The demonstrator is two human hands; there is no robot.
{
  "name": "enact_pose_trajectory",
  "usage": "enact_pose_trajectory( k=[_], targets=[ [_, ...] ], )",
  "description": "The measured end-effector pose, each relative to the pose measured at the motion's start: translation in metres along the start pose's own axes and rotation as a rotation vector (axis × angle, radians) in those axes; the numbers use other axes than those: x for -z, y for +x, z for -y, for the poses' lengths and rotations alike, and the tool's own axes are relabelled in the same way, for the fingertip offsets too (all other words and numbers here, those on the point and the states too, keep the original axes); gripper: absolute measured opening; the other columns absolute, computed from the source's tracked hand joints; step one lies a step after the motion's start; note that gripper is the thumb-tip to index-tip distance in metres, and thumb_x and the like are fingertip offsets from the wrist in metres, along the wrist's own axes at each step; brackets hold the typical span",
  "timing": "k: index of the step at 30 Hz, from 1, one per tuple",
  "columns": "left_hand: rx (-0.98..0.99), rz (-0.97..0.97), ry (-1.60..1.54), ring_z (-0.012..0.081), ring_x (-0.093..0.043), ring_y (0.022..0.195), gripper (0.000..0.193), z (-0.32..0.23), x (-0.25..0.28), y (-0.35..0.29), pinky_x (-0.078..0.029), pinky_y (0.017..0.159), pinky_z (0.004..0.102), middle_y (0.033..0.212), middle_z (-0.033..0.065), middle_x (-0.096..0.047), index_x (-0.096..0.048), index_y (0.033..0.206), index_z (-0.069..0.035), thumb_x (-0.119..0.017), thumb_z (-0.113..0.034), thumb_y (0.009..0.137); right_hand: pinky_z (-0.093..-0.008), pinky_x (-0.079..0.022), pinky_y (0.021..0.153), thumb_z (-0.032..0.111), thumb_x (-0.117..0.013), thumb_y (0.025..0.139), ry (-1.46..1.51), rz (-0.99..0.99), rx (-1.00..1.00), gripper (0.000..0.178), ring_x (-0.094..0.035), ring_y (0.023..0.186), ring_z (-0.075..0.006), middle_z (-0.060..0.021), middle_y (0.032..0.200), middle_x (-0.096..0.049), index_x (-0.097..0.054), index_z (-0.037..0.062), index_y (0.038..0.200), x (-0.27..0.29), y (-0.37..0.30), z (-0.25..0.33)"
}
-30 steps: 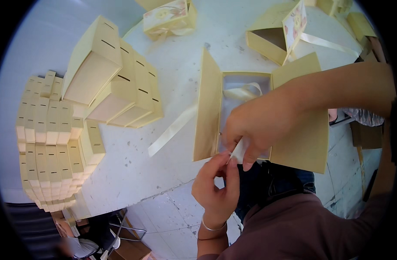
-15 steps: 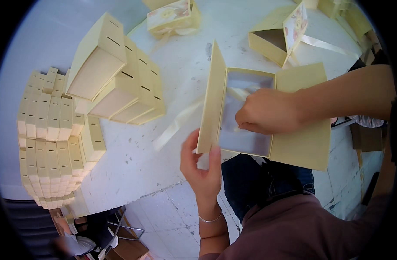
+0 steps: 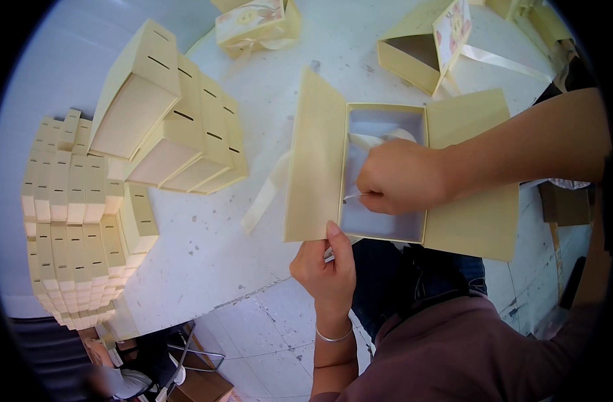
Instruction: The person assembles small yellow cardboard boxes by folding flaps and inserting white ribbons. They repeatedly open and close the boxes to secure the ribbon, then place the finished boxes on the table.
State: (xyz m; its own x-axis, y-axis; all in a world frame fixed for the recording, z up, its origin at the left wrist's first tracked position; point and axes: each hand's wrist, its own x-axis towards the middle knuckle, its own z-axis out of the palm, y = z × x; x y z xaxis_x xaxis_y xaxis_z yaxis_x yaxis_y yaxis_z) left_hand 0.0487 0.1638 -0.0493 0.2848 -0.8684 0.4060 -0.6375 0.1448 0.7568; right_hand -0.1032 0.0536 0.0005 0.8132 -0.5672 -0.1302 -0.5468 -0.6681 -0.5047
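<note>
A pale yellow gift box [image 3: 420, 234] is in front of me, its two flaps folded out to either side. My right hand [image 3: 403, 175] is inside it with the fingers closed in a pinch. A thin white strand runs from the box's left inner wall to those fingertips, and a cream ribbon [image 3: 366, 141] passes behind the hand. My left hand [image 3: 325, 268] grips the near edge by the left flap [image 3: 313, 161], thumb on top, other fingers curled below. Beyond that flap, a ribbon tail [image 3: 266, 194] trails over the white table [image 3: 206, 268].
Tall stacks of slotted yellow boxes [image 3: 186, 134] stand at the left, with many smaller-looking ones [image 3: 72, 194] behind. At the far side are a ribbon-tied box [image 3: 256, 33] and an open box [image 3: 413, 57] with a floral panel. Another person [image 3: 122, 378] sits at lower left.
The left flap has tipped further outward to the left. My left hand has shifted a little right along the near edge. My right hand has moved slightly left inside the box.
</note>
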Motion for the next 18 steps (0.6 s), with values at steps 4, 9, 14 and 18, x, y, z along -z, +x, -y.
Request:
enact_pose_trajectory(
  k=[4,9,14,18],
  targets=[
    [-0.001,-0.002,-0.008,0.0184,-0.051,0.045,0.013,0.002,0.0,0.0,-0.038,0.044,0.0261,0.056,0.0091,-0.055,-0.059,0.07,0.001,-0.058,-0.004,0.082,-0.0432,-0.044,0.051,0.019,-0.055,0.074,-0.073,0.048,0.075,0.026,-0.053,0.051,-0.0355,-0.016,0.054,-0.054,-0.057,0.0021,0.055,-0.002,0.001,0.0],
    [-0.032,-0.036,-0.042,0.0075,-0.039,0.046,0.022,0.001,-0.002,0.001,-0.029,0.042,0.0222,0.05,0.0024,-0.047,-0.055,0.066,0.003,-0.055,-0.006,0.086,-0.0438,-0.043,0.051,0.018,-0.056,0.073,0.019,0.05,-0.02,0.024,-0.053,0.052,-0.0361,-0.0173,0.055,-0.054,-0.057,0.0006,0.056,-0.005,0.005,0.003],
    [-0.029,0.036,-0.131,0.0192,-0.051,0.045,0.015,0.006,0.002,0.001,-0.037,0.045,0.0259,0.056,0.0095,-0.055,-0.059,0.07,0.001,-0.058,-0.008,0.082,-0.0443,-0.043,0.053,0.017,-0.055,0.071,0.113,0.028,0.0,0.022,-0.053,0.053,-0.0372,-0.0185,0.055,-0.054,-0.057,-0.0003,0.057,-0.013,0.01,0.0],
    [-0.024,0.052,-0.253,0.0204,-0.047,0.043,0.018,0.01,0.003,0.003,-0.035,0.044,0.0273,0.054,0.0098,-0.052,-0.057,0.069,0.001,-0.054,-0.009,0.084,-0.0444,-0.043,0.054,0.016,-0.054,0.07,0.115,0.13,-0.005,0.021,-0.054,0.054,-0.0372,-0.0187,0.056,-0.054,-0.057,-0.0001,0.058,-0.007,0.007,0.003]
  ],
)
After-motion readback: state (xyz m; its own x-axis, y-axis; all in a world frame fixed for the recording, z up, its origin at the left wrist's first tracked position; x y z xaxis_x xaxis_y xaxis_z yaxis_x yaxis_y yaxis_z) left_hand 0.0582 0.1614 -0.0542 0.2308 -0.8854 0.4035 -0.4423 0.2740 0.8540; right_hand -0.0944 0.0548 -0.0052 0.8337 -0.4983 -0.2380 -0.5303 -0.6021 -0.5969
